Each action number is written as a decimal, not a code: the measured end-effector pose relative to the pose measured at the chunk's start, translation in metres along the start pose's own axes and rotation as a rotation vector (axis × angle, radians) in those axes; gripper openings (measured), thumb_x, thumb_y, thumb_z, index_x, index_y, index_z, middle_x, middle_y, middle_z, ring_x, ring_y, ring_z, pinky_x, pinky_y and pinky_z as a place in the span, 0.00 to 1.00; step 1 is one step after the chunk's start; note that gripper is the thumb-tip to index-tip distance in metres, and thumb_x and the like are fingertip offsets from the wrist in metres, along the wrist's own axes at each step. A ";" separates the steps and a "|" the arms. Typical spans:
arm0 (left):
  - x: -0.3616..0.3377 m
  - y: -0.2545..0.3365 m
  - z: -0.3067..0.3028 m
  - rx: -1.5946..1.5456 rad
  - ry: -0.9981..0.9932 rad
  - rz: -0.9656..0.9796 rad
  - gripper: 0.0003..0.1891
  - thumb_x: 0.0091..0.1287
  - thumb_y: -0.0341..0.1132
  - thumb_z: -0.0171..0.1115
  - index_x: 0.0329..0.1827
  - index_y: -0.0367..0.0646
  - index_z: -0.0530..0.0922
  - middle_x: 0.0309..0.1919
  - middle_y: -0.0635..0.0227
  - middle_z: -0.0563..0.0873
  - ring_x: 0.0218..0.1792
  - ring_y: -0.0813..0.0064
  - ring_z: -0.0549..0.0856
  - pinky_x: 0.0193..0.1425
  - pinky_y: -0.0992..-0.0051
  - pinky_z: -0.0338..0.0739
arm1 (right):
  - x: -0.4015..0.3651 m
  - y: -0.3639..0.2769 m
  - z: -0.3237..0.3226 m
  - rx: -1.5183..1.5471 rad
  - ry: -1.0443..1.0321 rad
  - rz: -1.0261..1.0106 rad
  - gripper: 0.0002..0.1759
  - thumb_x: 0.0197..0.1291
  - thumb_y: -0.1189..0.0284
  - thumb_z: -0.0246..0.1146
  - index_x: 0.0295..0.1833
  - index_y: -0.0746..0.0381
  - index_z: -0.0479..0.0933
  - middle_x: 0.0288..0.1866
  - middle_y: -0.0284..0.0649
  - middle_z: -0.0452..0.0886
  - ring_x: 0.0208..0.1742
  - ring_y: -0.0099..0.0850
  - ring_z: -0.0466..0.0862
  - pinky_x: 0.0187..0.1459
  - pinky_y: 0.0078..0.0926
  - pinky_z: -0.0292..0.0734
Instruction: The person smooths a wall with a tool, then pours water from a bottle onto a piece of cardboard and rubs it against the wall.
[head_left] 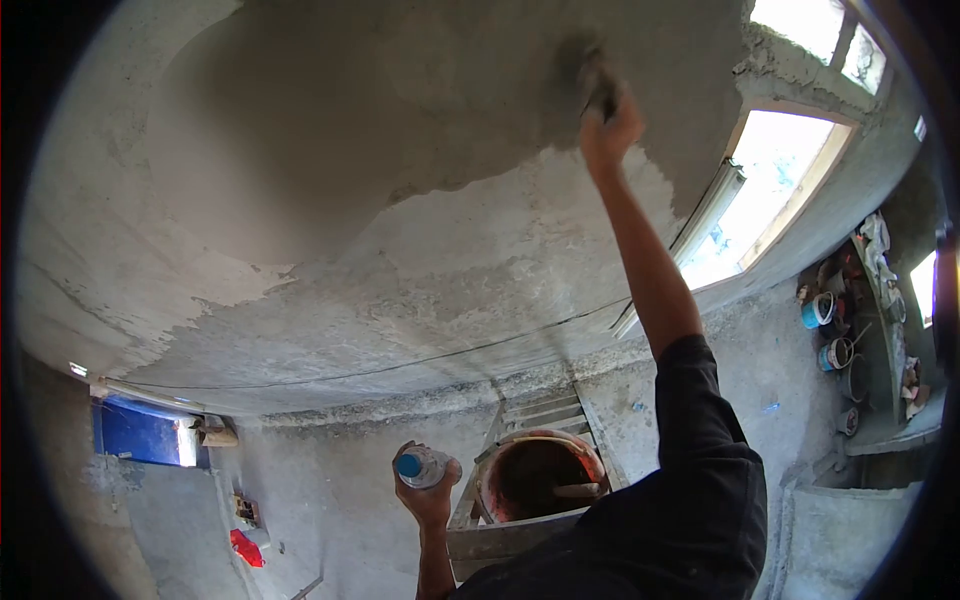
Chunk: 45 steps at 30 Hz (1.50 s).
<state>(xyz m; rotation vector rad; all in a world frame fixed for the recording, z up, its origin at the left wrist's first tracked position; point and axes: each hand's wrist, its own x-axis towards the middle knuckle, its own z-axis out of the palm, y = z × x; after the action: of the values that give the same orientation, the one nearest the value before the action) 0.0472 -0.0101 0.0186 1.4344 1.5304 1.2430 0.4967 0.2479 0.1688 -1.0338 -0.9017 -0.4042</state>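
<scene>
My right hand (612, 132) is closed around a blurred tool (598, 86) at the wall (450, 290), left of the window (780, 170); my left (428, 503) grips a bottle (428, 467) below it. Dark coating (460, 90) reaches near the window; paler stretches lower down look uncoated.

A slatted wooden stand (500, 541) carries an open, round bucket (486, 492) with a stained rim.

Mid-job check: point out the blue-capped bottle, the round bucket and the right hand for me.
Blue-capped bottle (431, 466): head view, on its clear body.
Round bucket (490, 484): head view, on its wall near the rim, picture left.
Right hand (613, 130): head view, on the middle of the hand.
</scene>
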 end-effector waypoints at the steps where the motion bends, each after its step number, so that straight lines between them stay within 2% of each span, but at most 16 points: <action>1: -0.001 0.000 -0.001 0.004 0.003 0.004 0.35 0.43 0.27 0.78 0.57 0.36 0.72 0.46 0.61 0.81 0.45 0.70 0.81 0.53 0.71 0.77 | 0.012 0.002 0.007 0.003 -0.002 0.007 0.33 0.38 0.86 0.55 0.56 0.59 0.78 0.55 0.44 0.82 0.56 0.37 0.82 0.54 0.31 0.78; 4: -0.001 0.004 0.000 0.013 0.013 -0.014 0.34 0.44 0.27 0.78 0.57 0.35 0.72 0.46 0.61 0.81 0.45 0.70 0.81 0.53 0.71 0.77 | 0.018 0.012 0.019 0.012 -0.061 -0.276 0.34 0.37 0.87 0.55 0.56 0.56 0.78 0.57 0.43 0.80 0.60 0.40 0.80 0.59 0.33 0.76; 8: -0.001 0.003 0.001 0.017 0.018 -0.007 0.34 0.44 0.27 0.78 0.56 0.35 0.72 0.45 0.62 0.81 0.45 0.71 0.81 0.52 0.71 0.77 | -0.057 0.029 0.019 -0.185 -0.686 -0.510 0.34 0.39 0.86 0.58 0.56 0.52 0.78 0.64 0.41 0.76 0.63 0.40 0.77 0.62 0.34 0.74; 10: -0.001 0.001 0.001 0.014 0.013 -0.014 0.34 0.43 0.27 0.78 0.56 0.36 0.72 0.44 0.63 0.81 0.44 0.71 0.81 0.52 0.71 0.77 | -0.094 0.027 0.004 -0.015 -0.900 -0.184 0.31 0.42 0.86 0.58 0.55 0.52 0.79 0.60 0.42 0.79 0.60 0.39 0.79 0.59 0.30 0.75; 17: -0.004 -0.001 0.000 0.021 0.022 -0.007 0.33 0.43 0.27 0.78 0.55 0.36 0.73 0.44 0.63 0.81 0.43 0.72 0.80 0.50 0.72 0.77 | -0.012 0.003 -0.003 0.082 0.043 0.072 0.28 0.42 0.87 0.53 0.52 0.59 0.81 0.43 0.44 0.85 0.44 0.28 0.85 0.46 0.22 0.76; 20: -0.003 0.002 -0.001 0.030 0.030 0.006 0.33 0.43 0.27 0.78 0.55 0.36 0.73 0.43 0.64 0.81 0.43 0.72 0.80 0.50 0.72 0.77 | 0.012 0.010 0.004 -0.064 -0.117 -0.069 0.31 0.39 0.86 0.55 0.53 0.56 0.81 0.50 0.44 0.84 0.51 0.33 0.85 0.51 0.24 0.77; 23: -0.004 0.000 -0.001 0.024 0.027 0.006 0.33 0.43 0.27 0.78 0.55 0.36 0.74 0.44 0.63 0.81 0.43 0.72 0.80 0.50 0.72 0.77 | -0.050 0.052 0.014 -0.210 -0.490 -0.394 0.35 0.41 0.85 0.60 0.59 0.48 0.77 0.68 0.41 0.71 0.69 0.37 0.70 0.64 0.36 0.72; 25: -0.001 -0.001 0.002 0.034 0.002 -0.018 0.33 0.42 0.28 0.78 0.54 0.36 0.74 0.44 0.63 0.81 0.44 0.72 0.81 0.50 0.71 0.77 | -0.116 0.059 -0.002 -0.080 -0.913 -0.082 0.31 0.46 0.84 0.60 0.59 0.50 0.77 0.67 0.42 0.72 0.68 0.37 0.71 0.65 0.34 0.70; 26: 0.000 -0.003 0.005 0.018 0.005 -0.012 0.33 0.42 0.28 0.78 0.54 0.36 0.74 0.44 0.63 0.81 0.44 0.72 0.81 0.50 0.71 0.77 | -0.158 0.049 -0.017 -0.167 -0.922 -0.042 0.27 0.45 0.86 0.58 0.54 0.58 0.80 0.51 0.47 0.83 0.54 0.43 0.82 0.54 0.34 0.78; 28: 0.004 -0.006 0.009 -0.036 -0.003 0.088 0.32 0.42 0.30 0.78 0.53 0.37 0.74 0.43 0.61 0.81 0.43 0.68 0.82 0.50 0.68 0.77 | -0.198 -0.013 -0.059 0.088 -0.940 0.565 0.22 0.50 0.85 0.55 0.49 0.60 0.83 0.40 0.41 0.87 0.42 0.27 0.85 0.48 0.26 0.79; 30: 0.007 0.003 0.011 0.003 -0.032 0.179 0.32 0.42 0.31 0.78 0.53 0.37 0.75 0.43 0.60 0.81 0.43 0.64 0.82 0.50 0.67 0.77 | -0.251 -0.027 -0.090 0.239 -0.761 0.847 0.23 0.55 0.85 0.54 0.57 0.62 0.79 0.50 0.40 0.85 0.50 0.26 0.82 0.53 0.21 0.75; 31: 0.009 0.010 0.012 0.055 -0.071 0.266 0.32 0.42 0.31 0.78 0.52 0.37 0.75 0.43 0.58 0.81 0.43 0.61 0.82 0.50 0.65 0.77 | -0.259 -0.045 -0.107 0.464 -0.621 1.229 0.24 0.62 0.78 0.58 0.65 0.61 0.72 0.56 0.41 0.81 0.54 0.30 0.80 0.56 0.25 0.75; 32: 0.011 0.014 0.013 0.058 -0.083 0.260 0.32 0.42 0.31 0.78 0.52 0.37 0.75 0.43 0.58 0.81 0.43 0.61 0.82 0.50 0.65 0.77 | -0.257 -0.059 -0.123 0.456 -0.613 1.238 0.24 0.62 0.78 0.58 0.65 0.61 0.72 0.56 0.41 0.81 0.54 0.30 0.80 0.56 0.25 0.75; 34: 0.013 0.024 0.014 0.129 -0.200 0.447 0.31 0.43 0.28 0.75 0.53 0.38 0.73 0.41 0.62 0.82 0.43 0.69 0.81 0.51 0.68 0.76 | -0.262 -0.083 -0.165 1.003 -0.330 1.693 0.26 0.62 0.75 0.58 0.67 0.63 0.67 0.52 0.42 0.80 0.50 0.35 0.81 0.51 0.33 0.78; 38: 0.015 0.059 0.028 0.190 -0.419 0.588 0.33 0.41 0.30 0.77 0.55 0.40 0.74 0.46 0.52 0.80 0.46 0.48 0.81 0.50 0.59 0.77 | -0.272 -0.125 -0.218 0.750 -0.269 1.753 0.26 0.62 0.56 0.65 0.57 0.61 0.72 0.46 0.41 0.79 0.45 0.35 0.82 0.46 0.40 0.80; 45: 0.017 0.081 0.066 0.427 -0.780 0.717 0.36 0.45 0.28 0.73 0.61 0.41 0.69 0.47 0.53 0.79 0.51 0.50 0.78 0.55 0.58 0.74 | -0.276 -0.187 -0.262 0.846 -0.011 1.838 0.25 0.64 0.58 0.62 0.56 0.66 0.71 0.48 0.49 0.79 0.47 0.42 0.82 0.45 0.44 0.81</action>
<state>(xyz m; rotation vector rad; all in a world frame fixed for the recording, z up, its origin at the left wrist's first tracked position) 0.1328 0.0133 0.0772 2.5013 0.7625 0.5398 0.3258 -0.1008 -0.0018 -0.6719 0.1697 1.4024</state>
